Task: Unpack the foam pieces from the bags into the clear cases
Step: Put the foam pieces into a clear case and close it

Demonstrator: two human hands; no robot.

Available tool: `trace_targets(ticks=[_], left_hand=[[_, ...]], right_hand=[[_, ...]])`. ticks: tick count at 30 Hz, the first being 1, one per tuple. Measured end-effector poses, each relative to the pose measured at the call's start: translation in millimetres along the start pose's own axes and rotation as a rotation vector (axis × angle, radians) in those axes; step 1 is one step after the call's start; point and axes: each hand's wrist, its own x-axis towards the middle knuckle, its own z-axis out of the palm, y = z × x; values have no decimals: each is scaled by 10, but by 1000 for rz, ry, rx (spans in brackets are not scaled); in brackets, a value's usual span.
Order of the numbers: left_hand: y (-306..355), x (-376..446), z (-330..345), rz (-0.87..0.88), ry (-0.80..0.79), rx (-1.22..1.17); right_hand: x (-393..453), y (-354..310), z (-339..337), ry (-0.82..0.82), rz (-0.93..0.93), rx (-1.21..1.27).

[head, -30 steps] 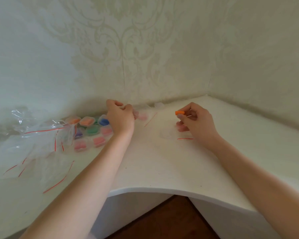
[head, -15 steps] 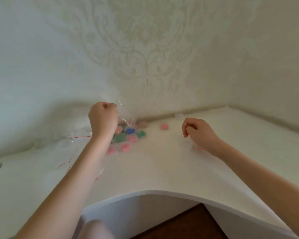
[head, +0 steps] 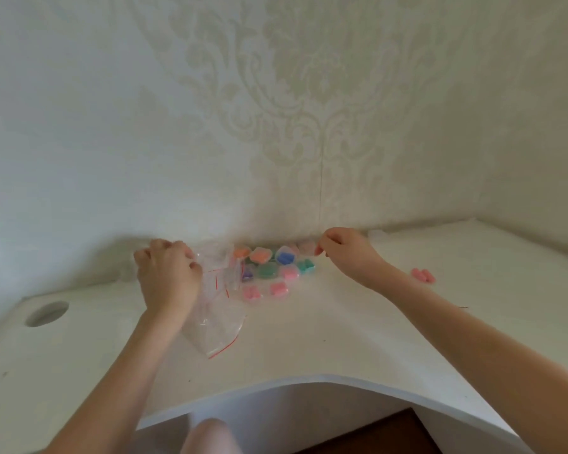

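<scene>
1. Foam pieces: most sit inside the cases, clustered on the tabletop near the wall. Orange, blue, green, pink and purple fills visible. A loose pink pair lies well apart to the right, bare on the tabletop.
2. Orientation: the loose pair lies flat, side by side, long axis running roughly left-right with a slight tilt down to the right. Which end is the tip: cannot tell, blurred.
3. Bags: clear, red-striped, crumpled beside the cases on their left, one overlapping the nearest case.
4. Left grip: curled narrow, pinching the upper edge of a bag. Whether foam remains inside it: cannot tell.
5. Right grip: fingers drawn together at the cluster's far right, just beside a pale case. Something pink shows at the fingertips; held piece or case behind, cannot tell.
6. Risks, my judgement: pulling the bag could drag the overlapped case and scatter its neighbours; the light foam could roll off the curved front edge; the loose pair could be overlooked.
</scene>
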Motion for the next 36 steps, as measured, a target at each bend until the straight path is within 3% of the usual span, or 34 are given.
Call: trace_targets(ticks=[4,7,9,11,12,14,16,17,20,25,29,32,36], left_hand=[[241,32,-85,-102,159,-175],[455,27,-89,-65,225,-123],[667,-22,-69,78,285,-94],[930,-133,3,344,326,-147],[1078,-208,47,492,272,-213],[1383,-391,140,709,-75,-337],[1635,-598,302,835,-468,-272],[1728,-686,398,896,-580,-180],[1851,-823,692,1016,-679,-56],[1885,-840,944,904,-631,-418],[1857,-815,951,735,-497,-649],[1852,-811,944,707,-415,-716],[1863,-817,948,680,-400,-768]], right_hand=[[-18,66,-45,91,-12,18],[-31,139,-184,152,-30,22],[-61,208,-305,162,-41,9],[-104,300,-427,199,-52,-42],[-125,351,-488,221,-49,-62],[-178,452,-598,256,-16,-64],[-254,557,-686,284,53,-41],[-300,612,-721,301,91,-19],[-431,740,-815,353,170,44],[-429,707,-877,354,224,97],[-439,653,-747,247,261,-191],[-486,635,-654,155,293,-321],[-483,628,-669,151,323,-145]])
